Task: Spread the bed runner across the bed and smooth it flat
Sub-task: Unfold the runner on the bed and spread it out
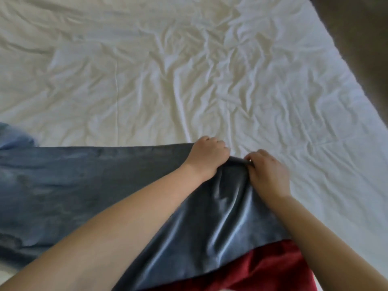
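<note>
Bed runner (84, 185) lies flat on the bed (189, 70) from 9 o'clock to centre. Sheet toward 3 o'clock not yet covered. Roughly half spread, I judge; smoothing remains. Left hand (207, 153) grips the runner's far edge. Right hand (266, 171), just beside it at 3 o'clock, pinches the bunched end. Forearms reach in from 6 o'clock.

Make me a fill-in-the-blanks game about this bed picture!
1. The bed runner is grey-blue, and the sheet under it is ____.
2. The left hand and the right hand both grip the bed ____.
3. The cloth peeking out from under the runner, close to the person, is ____.
4. The sheet is not smooth; it is full of ____.

Missing words: white, runner, red, wrinkles.
</note>
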